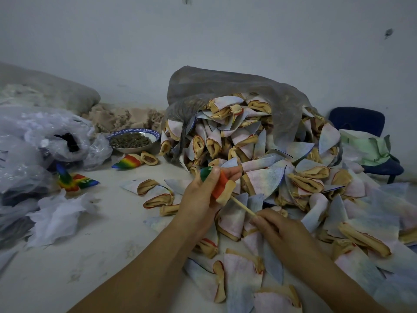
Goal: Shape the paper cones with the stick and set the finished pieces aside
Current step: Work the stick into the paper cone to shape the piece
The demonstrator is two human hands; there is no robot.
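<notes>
At the middle of the desk (90, 256), the left hand (198, 199) is raised a little above the surface, its fingers curled round a cone (220, 186). The cone is coloured in bands: a green tip pokes out above the fingers, and an orange band and a tan rolled rim show below them, the rim facing down and right. A thin pale stick (242, 207) runs slantwise from that rim down to the right hand (277, 231), which pinches its lower end between thumb and fingertips. The stick's upper end is inside the mouth of the cone.

Under and beyond both hands lies a big pile (282, 177) of flattened cones, pale blue and pink with tan rims. It spills toward the person from a grey bag (225, 82) standing against the wall (203, 41). More of these cones lie loose on the desk near the forearms.

On the left, well apart from the pile, lie three rainbow cones (127, 161): one just in front of a blue-rimmed bowl (153, 134) of dark bits, and two nearer some clear plastic bags (45, 132). Crumpled white tissue (58, 213) lies in front of those bags. A blue chair (358, 118) stands at the far right, behind the pile.
</notes>
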